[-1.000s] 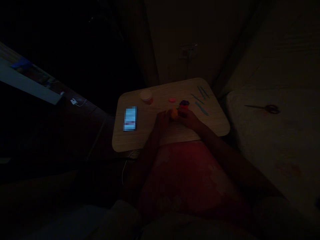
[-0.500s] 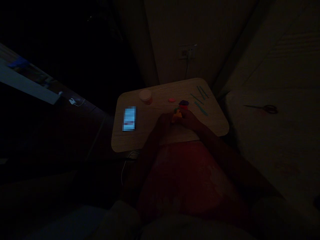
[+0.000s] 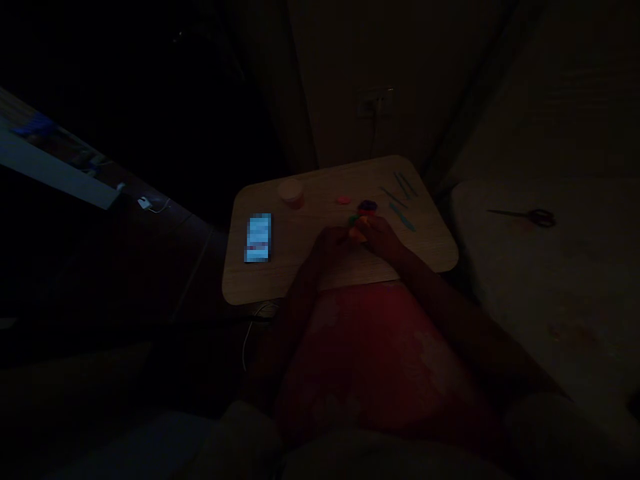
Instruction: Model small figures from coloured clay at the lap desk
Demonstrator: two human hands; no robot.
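Note:
In dim light, an orange lump of modelling clay (image 3: 358,234) with a green bit (image 3: 353,219) at its upper left sits between my hands, above the small table. My right hand (image 3: 385,238) grips it from the right, with the fingers closed over its top. From the left, my left hand (image 3: 331,240) presses curled fingers against its side. Just beyond the fingers lies a dark purple lump (image 3: 367,205) with red beneath it. A flat pink piece (image 3: 343,199) rests to its left. Shadow hides the fine shape of the orange clay.
On the wooden table (image 3: 280,283) are a lit phone (image 3: 258,238), a tub with a pale lid (image 3: 291,193), and several teal modelling tools (image 3: 402,217) at the right. Scissors (image 3: 535,217) lie on the pale surface to the right. A wall socket (image 3: 374,101) is behind.
The orange clay has turned slightly and shifted a little right between my hands. My right fingers now cover more of its top. The other things on the table stay put.

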